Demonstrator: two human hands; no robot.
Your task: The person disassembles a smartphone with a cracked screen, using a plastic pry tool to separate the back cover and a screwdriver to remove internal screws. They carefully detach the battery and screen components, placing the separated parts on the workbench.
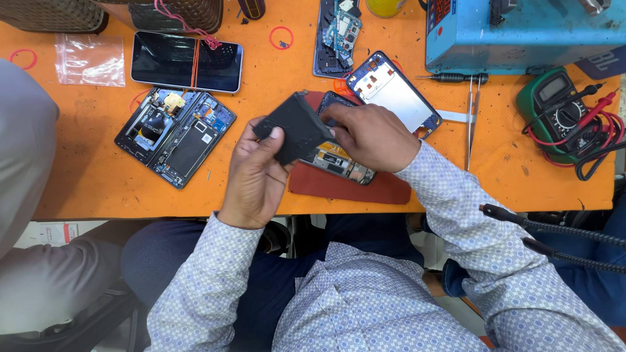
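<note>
Orange counter fills the top of the view, crowded with phone parts. Top right, a big blue box-shaped machine sits at the far edge, and right of it a green meter with red and black leads tangled beside it.

Down at the near edge, a dark red mat lies under the work. On it rests an opened phone, its insides showing, mostly covered by the hands.

Left side: a whole phone with a dark screen, an orange band around it, and below it another opened phone lying tilted, circuit parts exposed. Just above the hands, a phone frame with a pale panel. A clear plastic bag lies far left.

Now the hands. The left hand is up off the counter, fingers closed on a flat black battery, thumb pressed on its lower corner; the battery is tilted, raised over the mat and the opened phone. The right hand comes in from the right, its fingers curled at the battery's far edge, fingertips hidden behind it, so I cannot tell if they grip it.

Smallest bits: tweezers and a small screwdriver lie right of the hands.
</note>
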